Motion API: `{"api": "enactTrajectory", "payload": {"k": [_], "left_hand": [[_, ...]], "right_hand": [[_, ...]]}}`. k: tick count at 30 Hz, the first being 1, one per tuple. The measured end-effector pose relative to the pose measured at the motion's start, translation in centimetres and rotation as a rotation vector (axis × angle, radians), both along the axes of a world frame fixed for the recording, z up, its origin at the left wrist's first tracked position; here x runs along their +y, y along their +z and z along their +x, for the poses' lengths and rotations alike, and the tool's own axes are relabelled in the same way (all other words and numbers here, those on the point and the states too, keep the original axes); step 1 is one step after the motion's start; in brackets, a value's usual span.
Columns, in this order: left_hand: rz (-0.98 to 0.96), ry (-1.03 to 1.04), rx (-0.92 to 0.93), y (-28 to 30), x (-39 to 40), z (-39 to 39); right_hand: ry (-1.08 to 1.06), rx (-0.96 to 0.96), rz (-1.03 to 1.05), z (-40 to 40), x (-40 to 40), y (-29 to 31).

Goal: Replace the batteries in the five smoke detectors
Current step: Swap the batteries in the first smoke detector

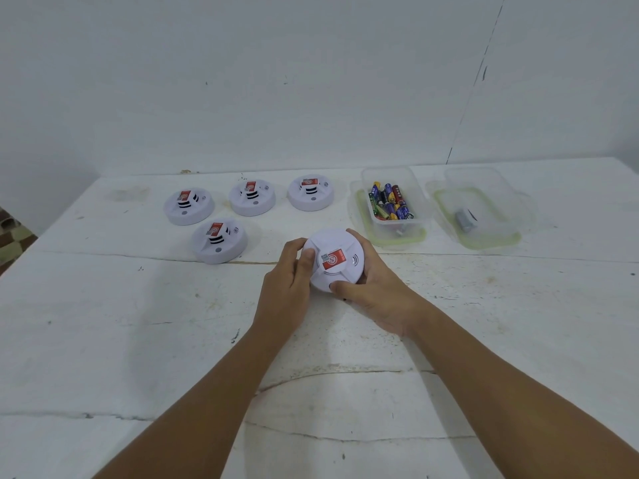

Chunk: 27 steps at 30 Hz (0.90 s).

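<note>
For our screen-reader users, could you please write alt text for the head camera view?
Both hands, left hand and right hand, grip a white smoke detector over a white table. Four more detectors sit behind on the left; on the right are a clear tub of batteries and a second tub holding a small grey item.

A plain room, likely in a home: a bare white wall (311, 81) at 12 o'clock, a worn, cracked white-painted table (138, 340) filling the view, and a strip of patterned floor (10, 236) at 9 o'clock.
</note>
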<state>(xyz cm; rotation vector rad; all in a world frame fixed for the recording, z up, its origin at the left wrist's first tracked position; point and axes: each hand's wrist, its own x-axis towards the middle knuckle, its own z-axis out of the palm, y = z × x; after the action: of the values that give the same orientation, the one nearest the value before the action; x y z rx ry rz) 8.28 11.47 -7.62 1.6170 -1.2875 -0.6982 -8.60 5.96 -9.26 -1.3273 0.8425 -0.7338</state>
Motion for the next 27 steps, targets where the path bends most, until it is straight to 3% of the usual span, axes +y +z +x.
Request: {"api": "enactTrajectory", "payload": {"k": [27], "left_hand": [[-0.006, -0.013, 0.012, 0.06, 0.06, -0.04]], "right_hand": [[0.007, 0.006, -0.026, 0.0, 0.05, 0.36]]}}
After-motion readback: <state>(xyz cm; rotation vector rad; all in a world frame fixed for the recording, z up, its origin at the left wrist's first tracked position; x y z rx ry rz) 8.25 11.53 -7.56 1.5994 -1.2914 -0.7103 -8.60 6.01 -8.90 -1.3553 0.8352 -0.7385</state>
